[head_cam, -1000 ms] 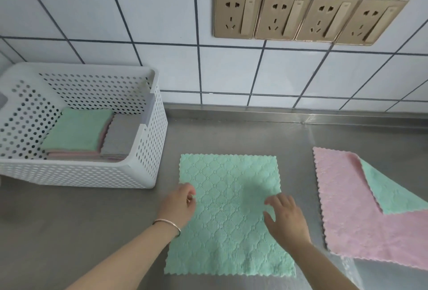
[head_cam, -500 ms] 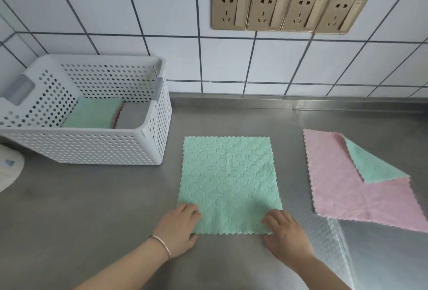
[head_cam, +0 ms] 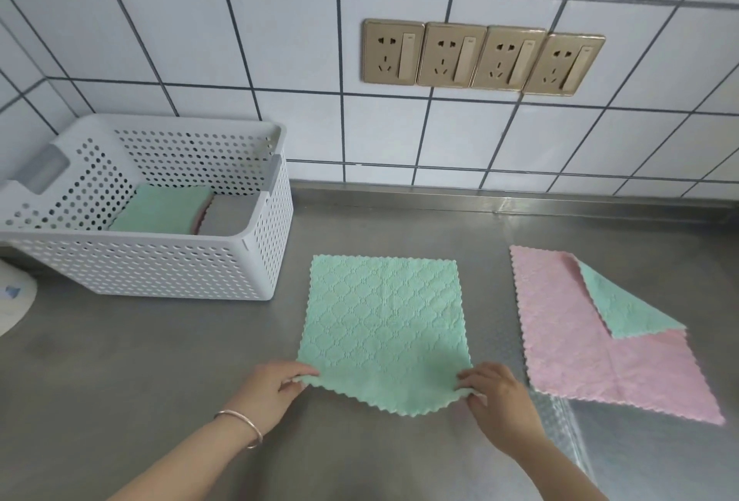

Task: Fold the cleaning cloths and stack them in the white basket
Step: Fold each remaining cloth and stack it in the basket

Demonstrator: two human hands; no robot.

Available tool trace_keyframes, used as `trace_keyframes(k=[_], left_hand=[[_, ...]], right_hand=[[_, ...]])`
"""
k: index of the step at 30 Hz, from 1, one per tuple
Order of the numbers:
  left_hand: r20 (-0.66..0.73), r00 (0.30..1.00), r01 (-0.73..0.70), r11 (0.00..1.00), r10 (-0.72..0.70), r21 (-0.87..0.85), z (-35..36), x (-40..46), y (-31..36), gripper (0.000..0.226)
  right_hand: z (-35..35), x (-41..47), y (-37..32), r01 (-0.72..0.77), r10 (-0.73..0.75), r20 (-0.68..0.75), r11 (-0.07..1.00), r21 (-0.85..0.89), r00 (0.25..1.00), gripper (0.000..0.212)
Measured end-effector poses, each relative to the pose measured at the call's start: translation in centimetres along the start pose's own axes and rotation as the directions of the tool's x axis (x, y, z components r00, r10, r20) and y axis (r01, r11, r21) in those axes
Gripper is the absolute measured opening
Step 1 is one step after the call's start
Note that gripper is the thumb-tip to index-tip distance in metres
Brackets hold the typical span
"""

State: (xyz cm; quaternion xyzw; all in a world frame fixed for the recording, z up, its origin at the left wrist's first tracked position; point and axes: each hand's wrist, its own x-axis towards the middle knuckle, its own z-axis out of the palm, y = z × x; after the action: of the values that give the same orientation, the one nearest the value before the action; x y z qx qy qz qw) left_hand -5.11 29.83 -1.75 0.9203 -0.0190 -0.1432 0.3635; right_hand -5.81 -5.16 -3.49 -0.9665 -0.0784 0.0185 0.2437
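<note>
A green quilted cloth [head_cam: 384, 320] lies spread on the steel counter in the middle. My left hand [head_cam: 274, 390] pinches its near left corner and my right hand [head_cam: 500, 394] pinches its near right corner; the near edge is lifted off the counter and sags between them. The white perforated basket [head_cam: 160, 264] stands at the left against the wall, holding folded cloths [head_cam: 164, 210], green on top with pink and grey beside. To the right lies a pink cloth [head_cam: 568, 340] with one corner turned over, showing green.
The tiled wall with four gold sockets [head_cam: 480, 56] rises behind the steel counter [head_cam: 120, 360]. A white rounded object [head_cam: 12, 300] shows at the far left edge, partly cut off.
My hands slid from the middle of the green cloth to its near corners, took hold of them and raised the near edge. The view has shifted.
</note>
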Motion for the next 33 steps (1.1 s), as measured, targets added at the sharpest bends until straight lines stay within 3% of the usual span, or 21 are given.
trace_keyframes(k=[3,5,7,10,13,15,18,21,25,28,33], left_hand=[[0.113,0.992,0.069,0.997,-0.064,-0.046,-1.9,0.0,0.4,0.058],[0.218,0.973,0.060,0.997,-0.071,0.056,-3.1,-0.1,0.9,0.047],[0.360,0.929,0.010,0.976,-0.089,0.216,-3.7,0.0,1.2,0.037],[0.566,0.805,-0.053,0.927,-0.180,0.371,-3.5,0.0,0.9,0.042],[0.621,0.740,0.004,0.926,-0.258,0.378,-3.5,0.2,0.6,0.042],[0.590,0.756,0.087,0.938,-0.282,0.336,-3.7,0.6,0.8,0.035],[0.446,0.847,0.213,0.953,-0.291,0.216,-3.8,2.0,1.2,0.012],[0.278,0.910,0.284,0.951,-0.307,0.120,-3.6,3.9,1.5,0.020],[0.145,0.909,0.381,0.921,-0.390,0.086,-2.4,6.0,2.2,0.030],[0.066,0.896,0.432,0.896,-0.439,0.098,-1.7,7.4,2.5,0.025],[0.060,0.874,0.473,0.873,-0.482,0.119,-0.6,8.9,1.4,0.019]], right_hand=[[-2.4,-0.1,-0.5,-0.142,0.125,0.172,0.986,0.088,0.977,0.037],[-3.7,-0.1,-0.6,-0.194,0.152,0.352,0.977,0.088,0.924,0.046],[-4.7,0.1,-1.0,-0.196,0.160,0.511,0.981,0.016,0.844,0.038],[-5.2,0.6,-1.4,-0.159,0.173,0.710,0.983,-0.087,0.683,0.035],[-5.0,1.2,-1.5,-0.208,0.203,0.793,0.973,-0.098,0.575,0.028],[-4.8,2.0,-1.2,-0.275,0.236,0.780,0.958,-0.086,0.579,0.022],[-4.3,3.6,-0.4,-0.381,0.308,0.671,0.924,-0.041,0.674,0.024],[-3.5,5.3,-0.2,-0.447,0.385,0.535,0.894,-0.015,0.752,0.029],[-2.3,7.1,-0.4,-0.537,0.478,0.384,0.842,0.055,0.790,0.029],[-1.7,8.2,-0.8,-0.609,0.541,0.334,0.781,0.141,0.772,0.026],[-1.3,9.0,-1.5,-0.598,0.552,0.312,0.799,0.070,0.773,0.023]])
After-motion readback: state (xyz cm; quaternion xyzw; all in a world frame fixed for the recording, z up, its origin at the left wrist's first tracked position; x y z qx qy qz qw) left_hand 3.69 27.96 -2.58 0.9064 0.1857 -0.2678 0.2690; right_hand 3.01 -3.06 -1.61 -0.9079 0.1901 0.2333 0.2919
